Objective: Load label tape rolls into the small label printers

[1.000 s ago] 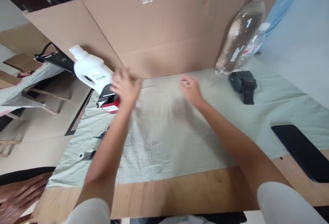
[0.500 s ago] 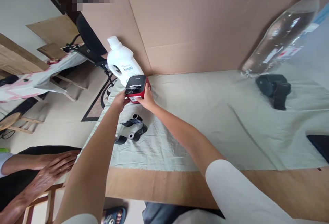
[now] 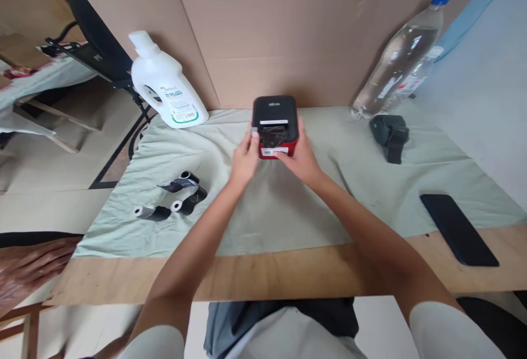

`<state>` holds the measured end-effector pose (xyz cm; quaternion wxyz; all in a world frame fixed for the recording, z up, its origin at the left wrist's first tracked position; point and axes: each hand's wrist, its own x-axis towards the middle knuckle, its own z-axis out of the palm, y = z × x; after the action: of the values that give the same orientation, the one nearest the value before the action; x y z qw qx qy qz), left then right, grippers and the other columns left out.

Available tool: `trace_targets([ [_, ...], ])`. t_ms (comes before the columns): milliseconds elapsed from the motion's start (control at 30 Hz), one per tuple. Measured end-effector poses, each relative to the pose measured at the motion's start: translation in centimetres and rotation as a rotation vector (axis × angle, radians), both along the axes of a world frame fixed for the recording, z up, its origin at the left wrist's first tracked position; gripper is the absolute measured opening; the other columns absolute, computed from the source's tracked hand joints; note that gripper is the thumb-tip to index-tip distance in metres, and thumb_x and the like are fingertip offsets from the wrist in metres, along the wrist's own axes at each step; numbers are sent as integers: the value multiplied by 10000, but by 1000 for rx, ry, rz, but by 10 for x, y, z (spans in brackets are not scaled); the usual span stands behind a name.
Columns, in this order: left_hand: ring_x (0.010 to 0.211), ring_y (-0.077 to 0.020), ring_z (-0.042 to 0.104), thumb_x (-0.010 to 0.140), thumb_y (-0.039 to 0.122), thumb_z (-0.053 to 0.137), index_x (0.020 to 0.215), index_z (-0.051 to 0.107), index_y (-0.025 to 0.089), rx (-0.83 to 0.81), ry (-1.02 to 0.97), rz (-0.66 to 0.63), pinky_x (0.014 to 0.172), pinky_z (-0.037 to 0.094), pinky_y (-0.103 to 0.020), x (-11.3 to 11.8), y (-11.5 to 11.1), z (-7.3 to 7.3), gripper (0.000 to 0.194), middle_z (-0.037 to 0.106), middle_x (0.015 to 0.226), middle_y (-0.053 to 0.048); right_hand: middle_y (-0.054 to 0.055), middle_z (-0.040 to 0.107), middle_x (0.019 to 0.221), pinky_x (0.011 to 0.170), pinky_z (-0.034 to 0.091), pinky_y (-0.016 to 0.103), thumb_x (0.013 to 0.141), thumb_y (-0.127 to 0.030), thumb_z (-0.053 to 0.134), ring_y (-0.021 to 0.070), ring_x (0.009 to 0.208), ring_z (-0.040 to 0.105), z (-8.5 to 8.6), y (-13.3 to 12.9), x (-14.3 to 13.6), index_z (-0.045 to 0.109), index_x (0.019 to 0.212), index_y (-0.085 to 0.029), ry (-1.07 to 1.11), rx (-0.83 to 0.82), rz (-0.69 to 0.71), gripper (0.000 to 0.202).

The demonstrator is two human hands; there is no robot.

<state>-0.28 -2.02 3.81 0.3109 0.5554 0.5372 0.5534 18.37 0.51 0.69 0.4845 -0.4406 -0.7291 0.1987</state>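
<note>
Both the left hand point(image 3: 244, 162) and right hand point(image 3: 305, 160) have fingers clamped on the printer point(image 3: 275, 110), which could tip if either grip loosened.

Upright cardboard panel point(image 3: 313, 29), pale wall point(image 3: 486, 95), light floor point(image 3: 53, 208), wooden table point(image 3: 288, 274)
</note>
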Motion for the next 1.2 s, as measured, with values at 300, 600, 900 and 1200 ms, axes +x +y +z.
trace_targets([
  [300,1603,-234,364,1021,668,494,1583,523,251,52,-96,-116,1345,258,-348,68,-6,-41,700,450,1685,-23,224,480,1613,1190,450,607,814,-722,752,397,1462,515,-26,-21,66,156,1688,-181,-38,-61,-55,1188],
  [600,1613,-227,342,1034,675,447,1607,482,258,-24,-115,-36,1348,250,-355,61,-6,-57,710,426,1699,-35,259,419,1646,1207,408,660,851,-752,687,441,1484,469,-41,-18,58,137,1699,-138,-133,-50,-77,1183],
  [900,1623,-238,321,1030,689,433,1634,433,292,1,-111,-139,1360,226,-391,54,-12,-61,723,413,1710,-35,241,500,1568,1210,410,662,875,-687,707,411,1496,462,-55,-22,61,101,1715,-178,-77,-27,-87,1154],
  [1200,1629,-242,304,1056,645,414,1662,375,295,11,-72,-158,1358,227,-400,55,-21,-59,700,372,1732,-37,225,428,1650,1227,387,658,918,-612,683,399,1500,466,-56,-24,64,88,1716,-200,-82,19,-73,1077],
])
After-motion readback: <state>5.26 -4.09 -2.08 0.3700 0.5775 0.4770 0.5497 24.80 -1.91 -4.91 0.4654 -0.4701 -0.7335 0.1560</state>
